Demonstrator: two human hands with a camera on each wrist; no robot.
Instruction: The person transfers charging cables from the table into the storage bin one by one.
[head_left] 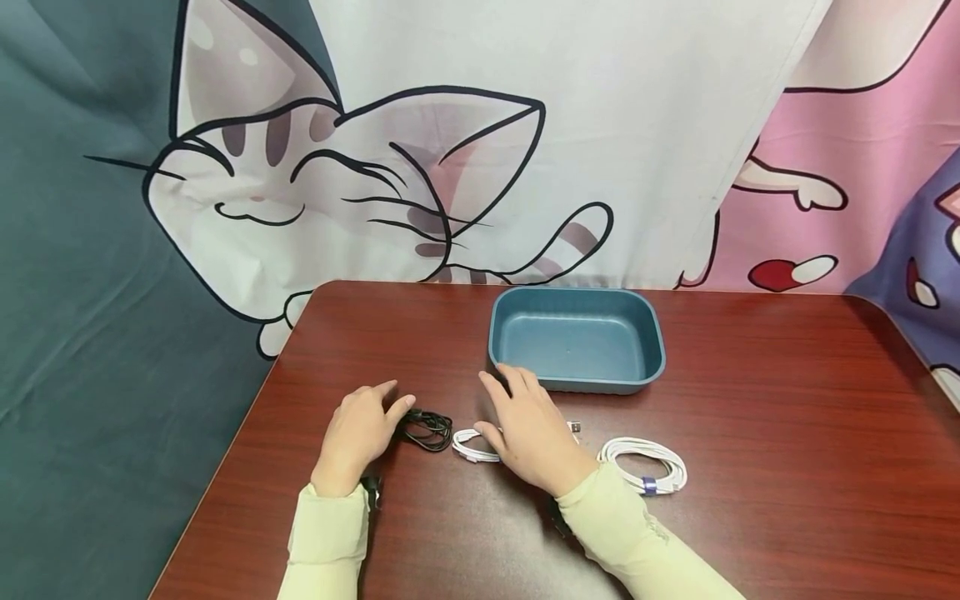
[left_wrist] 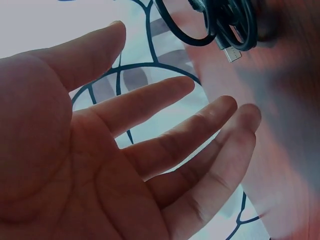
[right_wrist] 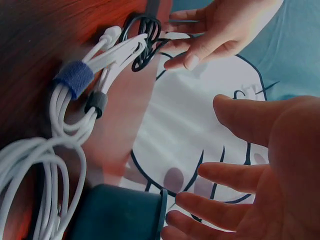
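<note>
My left hand (head_left: 358,429) is just left of a coiled black cable (head_left: 429,432), fingers loosely spread and holding nothing. In the left wrist view the black cable's small metal plug (left_wrist: 232,53) shows beyond the fingertips. Over a bundled white cable (head_left: 474,454) hovers my right hand (head_left: 536,433), its fingers apart and nothing in its grasp; it hides the middle of that bundle. A second white cable (head_left: 675,471), coiled and tied with a blue strap (head_left: 649,485), lies right of that hand. The right wrist view shows a black strap (right_wrist: 96,103) round the other white bundle.
An open blue bin (head_left: 570,342) stands at the table's back edge, just beyond the right hand's fingertips. The reddish-brown wooden table (head_left: 787,417) extends to the right. A curtain with cartoon cats (head_left: 465,50) hangs behind it.
</note>
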